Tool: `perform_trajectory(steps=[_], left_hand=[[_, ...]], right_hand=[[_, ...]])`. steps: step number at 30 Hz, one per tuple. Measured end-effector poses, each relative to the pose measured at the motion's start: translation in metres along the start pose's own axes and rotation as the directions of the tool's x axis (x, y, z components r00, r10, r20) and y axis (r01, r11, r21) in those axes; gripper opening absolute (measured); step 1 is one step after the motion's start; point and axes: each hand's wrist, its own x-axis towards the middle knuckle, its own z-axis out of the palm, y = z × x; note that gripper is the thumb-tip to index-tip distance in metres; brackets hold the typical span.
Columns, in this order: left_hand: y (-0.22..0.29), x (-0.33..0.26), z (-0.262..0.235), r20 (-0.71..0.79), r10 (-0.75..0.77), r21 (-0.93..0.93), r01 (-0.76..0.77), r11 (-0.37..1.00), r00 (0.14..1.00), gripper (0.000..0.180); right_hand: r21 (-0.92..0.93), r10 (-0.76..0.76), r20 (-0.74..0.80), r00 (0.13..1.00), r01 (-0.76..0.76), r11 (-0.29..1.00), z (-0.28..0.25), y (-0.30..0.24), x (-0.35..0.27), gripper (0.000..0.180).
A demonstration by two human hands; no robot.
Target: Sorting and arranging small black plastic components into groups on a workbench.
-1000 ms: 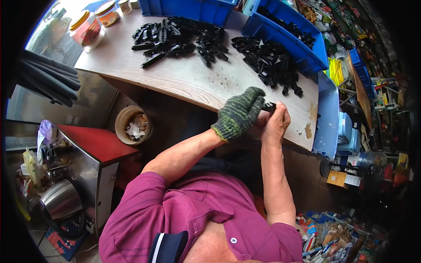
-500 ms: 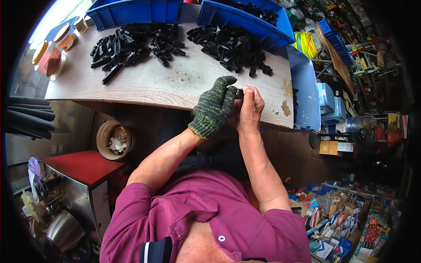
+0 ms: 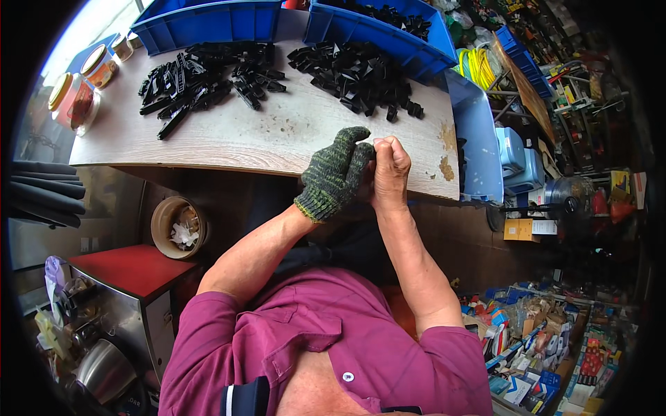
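In a dark green knitted glove, my left hand (image 3: 338, 170) is closed over the table's front edge, its fingers curled and thumb raised. My bare right hand (image 3: 391, 170) is pinched closed right beside it, fingertips meeting the gloved fingers. Only a dark sliver shows between the two hands; what the right fingers grip is hidden. Beyond them lies a pile of short black plastic pieces (image 3: 361, 75). Farther left is a second pile of longer black plastic pieces (image 3: 201, 76).
Two blue crates, a left one (image 3: 208, 29) and a right one (image 3: 388, 33) with black pieces inside, line the back of the pale wooden table (image 3: 208, 147). Lidded jars (image 3: 69, 100) stand far left. A light blue bin (image 3: 479, 142) adjoins the right edge; a waste bucket (image 3: 161, 225) is below.
The small black piece that showed between my hands is now almost wholly covered. My right fingertips have drawn slightly closer to the glove. The whole view has shifted a little.
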Motion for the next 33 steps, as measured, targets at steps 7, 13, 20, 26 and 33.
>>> perform_trajectory(steps=[7, 13, 20, 26, 33], left_hand=[[0.002, -0.005, -0.009, 0.052, -0.138, -0.215, 0.146, 0.966, 0.989, 0.034], [0.001, -0.002, -0.004, 0.069, -0.092, -0.134, 0.1, 0.986, 0.993, 0.033], [0.001, -0.002, -0.007, 0.036, -0.022, -0.081, 0.025, 0.996, 0.999, 0.031], [0.003, -0.002, -0.008, 0.076, -0.052, -0.031, 0.055, 0.998, 0.996, 0.033], [-0.01, 0.009, -0.009, -0.032, -0.147, -0.156, 0.14, 0.978, 0.989, 0.041]], right_hand=[[0.232, 0.164, -0.22, 0.962, -0.112, 0.966, -0.034, -0.04, 0.054, 0.023], [0.037, 0.038, -0.617, 0.786, -0.019, 0.999, -0.081, -0.049, 0.099, 0.041], [-0.189, 0.183, -0.048, 0.982, -0.189, 0.964, -0.006, -0.017, 0.087, 0.04], [-0.634, 0.052, -0.021, 0.998, -0.053, 0.771, 0.016, -0.002, 0.098, 0.034], [-0.234, 0.181, 0.008, 0.983, -0.174, 0.957, 0.011, -0.009, 0.078, 0.033]])
